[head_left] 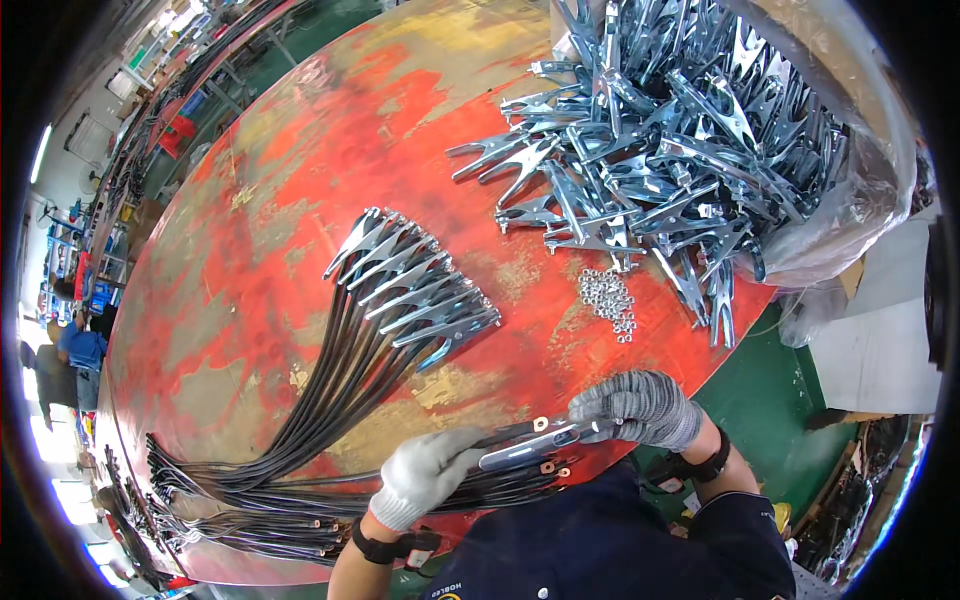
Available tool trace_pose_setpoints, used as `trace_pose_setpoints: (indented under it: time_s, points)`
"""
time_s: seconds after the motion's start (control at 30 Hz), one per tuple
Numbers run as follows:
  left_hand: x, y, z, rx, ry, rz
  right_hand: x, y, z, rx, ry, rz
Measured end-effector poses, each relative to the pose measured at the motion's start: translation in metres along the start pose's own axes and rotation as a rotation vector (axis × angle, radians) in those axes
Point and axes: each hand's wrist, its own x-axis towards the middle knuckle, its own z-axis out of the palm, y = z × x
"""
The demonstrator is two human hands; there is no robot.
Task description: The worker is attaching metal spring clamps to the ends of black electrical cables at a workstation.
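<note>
In front of my body, a silver metal spring clamp (pixel 530 447) lies level between my two hands. My left hand (pixel 425 475), in a pale knitted glove, is closed around its handle end and a black cable (pixel 503 434) beside it. The cable's copper ring lug (pixel 540 424) shows just above the clamp. My right hand (pixel 640 408), in a grey striped glove, pinches the clamp's other end; any small part between those fingertips is hidden. Beneath the hands run more black cables (pixel 500 490) with copper lugs.
A fanned row of clamps (pixel 415 285) attached to black cables lies left of centre. Small metal nuts (pixel 608 300) are heaped beyond my right hand. A large clamp pile (pixel 680 150) spills from a plastic-lined box (pixel 870 190) onto the worn red table (pixel 260 240). Another person (pixel 85 345) is far left.
</note>
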Motion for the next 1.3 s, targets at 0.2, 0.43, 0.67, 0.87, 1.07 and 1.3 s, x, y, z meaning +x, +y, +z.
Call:
trace_pose_setpoints:
  time_s: [0.2, 0.43, 0.67, 0.87, 1.07, 1.3]
  points:
    - [0.001, 0.002, -0.005, 0.006, -0.090, 0.009, 0.006, 0.007, 0.007, 0.254, -0.023, 0.057]
    - [-0.007, -0.012, -0.009, -0.138, -0.131, 0.102, 0.027, 0.009, 0.032, 0.110, -0.188, 0.063]
    - [-0.006, -0.007, -0.012, 0.047, -0.231, 0.205, 0.041, 0.011, 0.050, 0.030, -0.382, -0.006]
    - [-0.014, -0.006, -0.018, -0.040, -0.105, -0.025, 0.019, 0.023, 0.053, 0.527, -0.142, 0.231]
    - [-0.021, -0.002, -0.005, -0.091, 0.007, -0.074, 0.024, 0.016, 0.056, 0.553, -0.109, 0.392]
    - [-0.024, -0.007, -0.003, -0.014, -0.021, -0.016, 0.020, 0.023, 0.057, 0.895, -0.029, 0.410]
